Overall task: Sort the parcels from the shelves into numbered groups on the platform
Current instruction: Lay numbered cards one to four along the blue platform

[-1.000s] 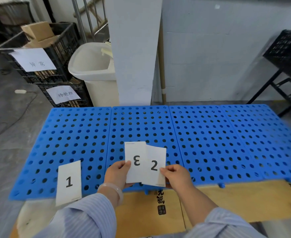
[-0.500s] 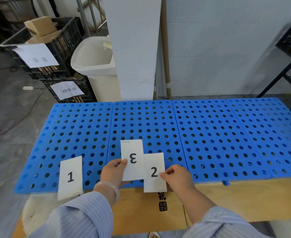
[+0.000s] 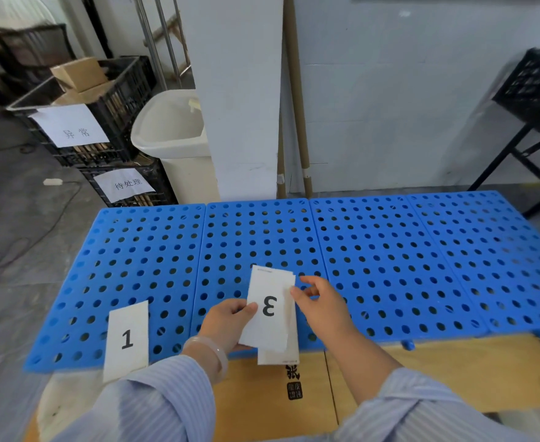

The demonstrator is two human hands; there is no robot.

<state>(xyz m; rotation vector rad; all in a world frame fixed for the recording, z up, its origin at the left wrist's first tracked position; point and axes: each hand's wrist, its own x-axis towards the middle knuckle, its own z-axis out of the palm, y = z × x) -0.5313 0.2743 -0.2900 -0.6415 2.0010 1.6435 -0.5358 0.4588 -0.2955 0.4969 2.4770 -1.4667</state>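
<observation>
While the blue perforated platform (image 3: 374, 250) is carrying no parcels, the left hand (image 3: 227, 320) is pinching the "3" card (image 3: 270, 309) by its left edge, over the platform's near edge. The right hand (image 3: 323, 303) is hovering just beside the card's right edge, fingers loosely curled, gripping nothing visible. Card's long axis is running near-to-far. Another card (image 3: 278, 355) is lying beneath. The "1" card (image 3: 127, 339) is sitting at the near-left corner. Judgement: the "3" spot lies rightward, nearer the right hand.

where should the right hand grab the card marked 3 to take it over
By its upper right corner, coming in from the right. The card marked 3 is pinched at its left edge by the left hand, so the right edge is free, and the right hand hovers open beside it.
</observation>
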